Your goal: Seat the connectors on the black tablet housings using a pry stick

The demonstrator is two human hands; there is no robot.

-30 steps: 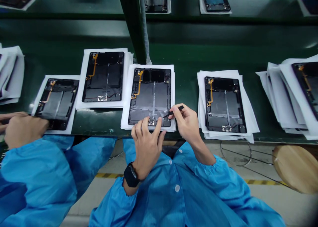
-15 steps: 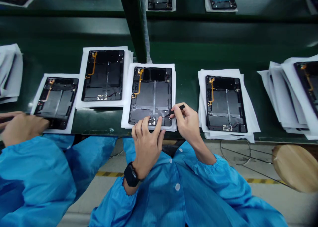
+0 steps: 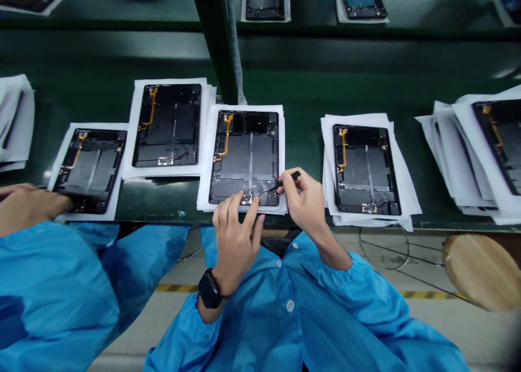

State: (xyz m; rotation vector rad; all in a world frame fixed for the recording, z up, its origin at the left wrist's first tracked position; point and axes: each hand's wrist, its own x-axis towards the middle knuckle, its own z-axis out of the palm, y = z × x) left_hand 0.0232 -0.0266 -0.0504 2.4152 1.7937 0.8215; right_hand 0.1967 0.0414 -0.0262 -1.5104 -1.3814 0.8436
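Observation:
An opened tablet (image 3: 232,168) lies on white sheets (image 3: 205,190) right in front of me, its black inside facing up. An orange flex cable (image 3: 227,136) runs down its left part and a pale ribbon (image 3: 251,160) down its middle. My left hand (image 3: 237,231), fingers spread, rests on the tablet's lower edge by a small circuit board (image 3: 246,199). In my right hand (image 3: 303,198) are black tweezers (image 3: 279,186), pinched between thumb and fingers, with the thin tip pointing left over the tablet's lower right, near my left fingertips.
More opened tablets on white sheets lie around: left tablet (image 3: 166,125), far-left tablet (image 3: 91,168), right tablet (image 3: 366,168). A co-worker's hand (image 3: 32,206) touches the far-left one. A green post (image 3: 217,41) rises behind my tablet. A round wooden stool (image 3: 482,271) stands below right.
The tweezers' tip now shows farther left, close to the small board. My left fingers have shifted slightly. The co-worker's hand has drawn back to the left.

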